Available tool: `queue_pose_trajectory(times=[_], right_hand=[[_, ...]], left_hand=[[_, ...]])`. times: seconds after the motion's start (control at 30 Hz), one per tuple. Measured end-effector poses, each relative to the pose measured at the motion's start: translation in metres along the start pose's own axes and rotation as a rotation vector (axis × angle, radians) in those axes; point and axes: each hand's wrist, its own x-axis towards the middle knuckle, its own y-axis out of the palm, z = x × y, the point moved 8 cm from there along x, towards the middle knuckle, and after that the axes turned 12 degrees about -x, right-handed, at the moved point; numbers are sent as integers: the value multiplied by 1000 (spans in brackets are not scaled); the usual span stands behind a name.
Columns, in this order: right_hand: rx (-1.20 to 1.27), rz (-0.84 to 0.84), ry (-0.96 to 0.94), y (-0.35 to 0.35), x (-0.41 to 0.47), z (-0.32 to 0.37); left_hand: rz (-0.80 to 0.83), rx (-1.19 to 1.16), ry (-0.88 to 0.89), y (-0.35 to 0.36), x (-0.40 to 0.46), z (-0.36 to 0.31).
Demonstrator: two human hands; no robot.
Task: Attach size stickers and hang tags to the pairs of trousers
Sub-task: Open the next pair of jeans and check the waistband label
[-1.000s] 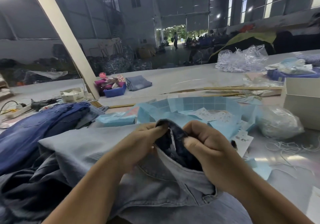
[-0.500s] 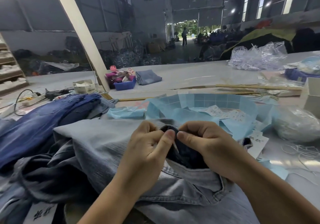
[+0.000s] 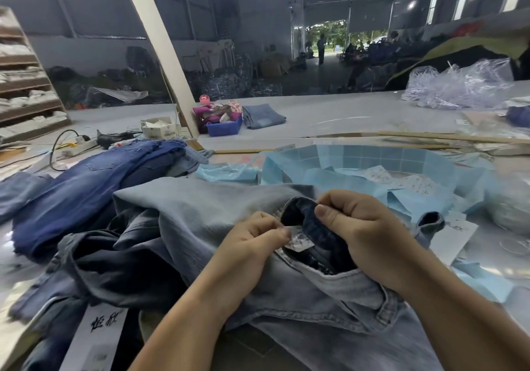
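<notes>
Two bare forearms come in from the lower edge, with no sleeves, gloves, watch or bands showing on them. The left hand (image 3: 252,244) and right hand (image 3: 364,227) carry no rings. The nails on the fingers (image 3: 321,211) are short, plain and unpainted.

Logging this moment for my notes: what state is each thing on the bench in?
left hand: pinches the small white label.
right hand: grips the dark waistband, folded outward.
small white label: pulled out from the waistband.
light blue trousers: crumpled, waist opened.
dark blue jeans: heaped on the left.
blue sticker strip: curled on edge.
</notes>
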Motion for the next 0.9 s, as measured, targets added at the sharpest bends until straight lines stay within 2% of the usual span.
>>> queue_pose_trajectory(times=[0.23,0.57,0.9], right_hand=[[-53,-99,-104,5,-12,-2],[-81,-74,-152,13,-15,5],[-1,-96,-109,9,-15,-3]], left_hand=[[123,-30,12,6,-6,7],[36,-62,57,4,-8,5],[-23,-171,76,-2,-9,8]])
